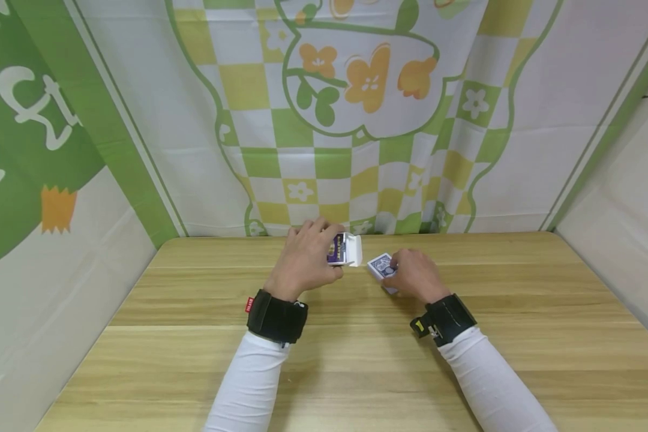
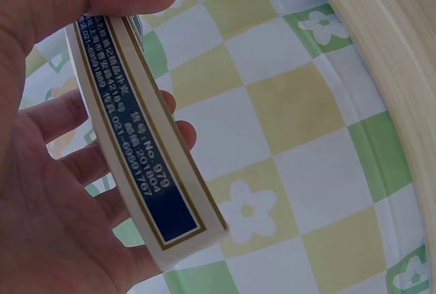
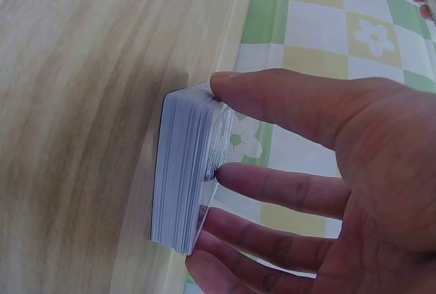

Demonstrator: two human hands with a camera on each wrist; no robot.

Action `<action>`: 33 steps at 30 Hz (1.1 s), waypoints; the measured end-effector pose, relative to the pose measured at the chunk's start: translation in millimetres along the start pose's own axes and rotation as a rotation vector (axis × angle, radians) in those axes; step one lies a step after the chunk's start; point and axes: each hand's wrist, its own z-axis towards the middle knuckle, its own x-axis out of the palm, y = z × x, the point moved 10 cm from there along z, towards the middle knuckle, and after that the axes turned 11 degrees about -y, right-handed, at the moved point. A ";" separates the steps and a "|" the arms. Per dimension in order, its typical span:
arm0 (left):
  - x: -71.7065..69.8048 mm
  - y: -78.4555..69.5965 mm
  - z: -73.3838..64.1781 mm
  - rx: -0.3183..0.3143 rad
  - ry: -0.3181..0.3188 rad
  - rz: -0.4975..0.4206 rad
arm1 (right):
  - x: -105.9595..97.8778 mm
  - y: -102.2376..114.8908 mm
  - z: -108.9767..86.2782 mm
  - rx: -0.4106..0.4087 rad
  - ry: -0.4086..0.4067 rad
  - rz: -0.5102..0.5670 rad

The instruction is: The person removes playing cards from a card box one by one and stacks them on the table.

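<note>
My left hand (image 1: pixel 306 257) grips a playing card box (image 1: pixel 336 249) above the back of the table, its white end flap (image 1: pixel 356 250) hanging open towards the right. In the left wrist view the dark blue printed side of the card box (image 2: pixel 136 131) shows between thumb and fingers. To the right, a deck of playing cards (image 1: pixel 380 265) lies face down, blue-and-white backs up. My right hand (image 1: pixel 418 277) holds this deck, thumb at one edge and fingers at the top face and far edge. The right wrist view shows the deck's white edges (image 3: pixel 178 171), slightly uneven, against the tabletop.
The light wooden table (image 1: pixel 356 372) extends towards me and to both sides. Behind its back edge hangs a checkered curtain (image 1: pixel 302 156) with flowers. Printed cloth walls (image 1: pixel 124 222) close in the left and right sides.
</note>
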 end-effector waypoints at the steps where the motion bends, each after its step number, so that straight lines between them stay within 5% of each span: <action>1: 0.0 -0.2 0.1 0.001 0.000 0.000 | -0.1 0.1 -0.2 0.001 0.000 0.001; 33: -1.3 -1.5 -0.1 0.003 0.002 -0.006 | 0.2 1.0 -0.7 -0.011 0.001 0.002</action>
